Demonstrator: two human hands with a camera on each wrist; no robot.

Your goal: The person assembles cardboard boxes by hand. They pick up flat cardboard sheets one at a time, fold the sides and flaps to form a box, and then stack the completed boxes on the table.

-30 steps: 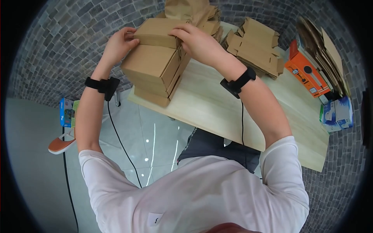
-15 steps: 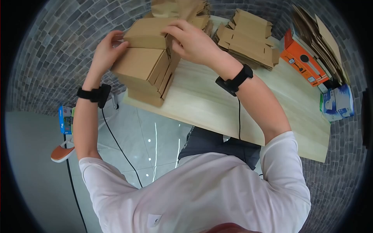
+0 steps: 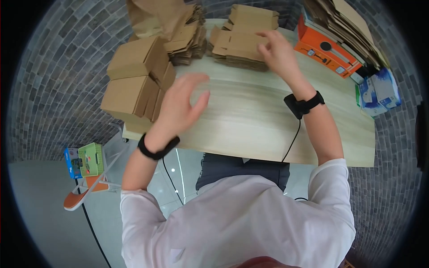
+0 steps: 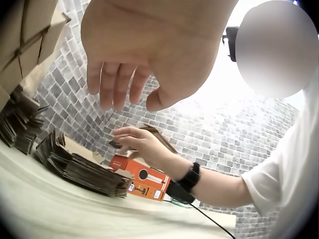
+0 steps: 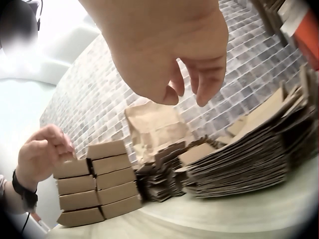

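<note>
Small brown cardboard boxes (image 3: 126, 94) are stacked in two columns at the table's left end, as the right wrist view shows of the boxes (image 5: 119, 181). My left hand (image 3: 181, 105) is in the air just right of them, holding nothing, its fingers extended and the thumb apart. Over the right side of a pile of flattened cardboard boxes (image 3: 243, 42) is my right hand (image 3: 279, 53), with fingers loosely bent and nothing in them. The right wrist view shows the right hand (image 5: 169, 55) above the layered cardboard pile (image 5: 244, 169), apart from it.
Between the stack and the pile lie more folded cardboard pieces (image 3: 187, 40) beside a brown paper bag (image 3: 156, 18). An orange box (image 3: 328, 51) and a blue-white pack (image 3: 380, 91) stand at the table's (image 3: 250, 116) right. A green basket (image 3: 90, 159) is off its left end.
Both hands have left the top box of the stack and moved right: the left beside the stack, the right to the flattened pile. The head view has turned rightward.
</note>
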